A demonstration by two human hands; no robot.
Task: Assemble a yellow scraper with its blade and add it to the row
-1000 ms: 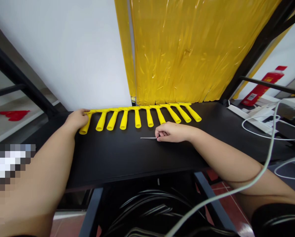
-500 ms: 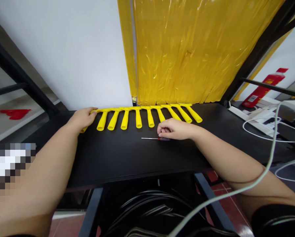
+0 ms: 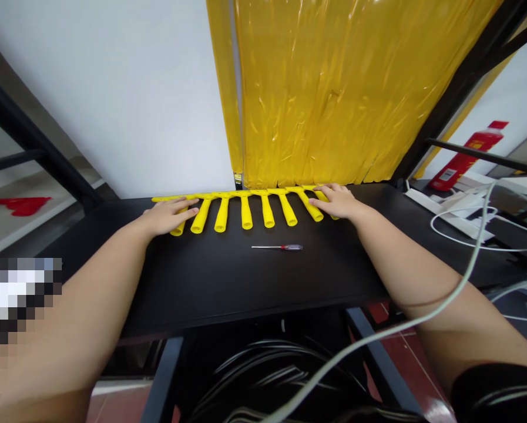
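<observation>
A row of yellow T-shaped plastic pieces (image 3: 246, 214) with hollow tube handles lies along the back of the black tabletop (image 3: 245, 282), the handle ends pointing toward me. My left hand (image 3: 168, 215) rests over the left end of the row, its fingers stretched out and partly covering a handle. At the right end, my right hand (image 3: 339, 201) lies with fingers apart across the last pieces, hiding part of them. Neither hand is wrapped round anything. A small screwdriver (image 3: 285, 247) with a clear handle lies in front of the row, its thin shaft pointing left.
Behind the row stand a white panel (image 3: 135, 106) and a yellow plastic sheet (image 3: 334, 94). To the right are a red bottle (image 3: 468, 155), a white power strip (image 3: 439, 208) and cables. A pale cable (image 3: 378, 338) hangs across my right forearm. Black frame posts flank the table.
My right hand has moved from beside the screwdriver up and right onto the row's end, its fingers opening. My left hand has shifted right, fingers now stretched over the pieces.
</observation>
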